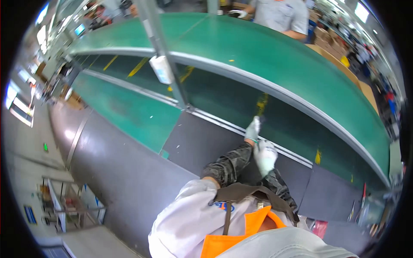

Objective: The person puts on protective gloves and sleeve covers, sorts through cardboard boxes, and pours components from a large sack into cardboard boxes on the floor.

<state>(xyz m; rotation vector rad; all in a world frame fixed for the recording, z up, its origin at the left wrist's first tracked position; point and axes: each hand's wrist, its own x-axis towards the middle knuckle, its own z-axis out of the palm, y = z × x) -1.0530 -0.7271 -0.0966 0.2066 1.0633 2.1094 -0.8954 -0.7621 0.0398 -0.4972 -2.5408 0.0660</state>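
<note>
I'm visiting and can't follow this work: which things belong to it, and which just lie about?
Apparently in use:
- left gloved hand
- right gloved hand
- metal rail beside them
- grey worktop
- anything held: unclear

Apparently lying about:
- red item, lower right
- cardboard boxes, background

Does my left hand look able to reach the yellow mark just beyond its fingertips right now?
Probably yes: the left hand points toward the yellow mark, with no clear obstacle between them; the right hand is farther back, out of the way.

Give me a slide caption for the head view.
Gloved left hand and gloved right hand close together by a silver rail, facing a long green surface.
</note>
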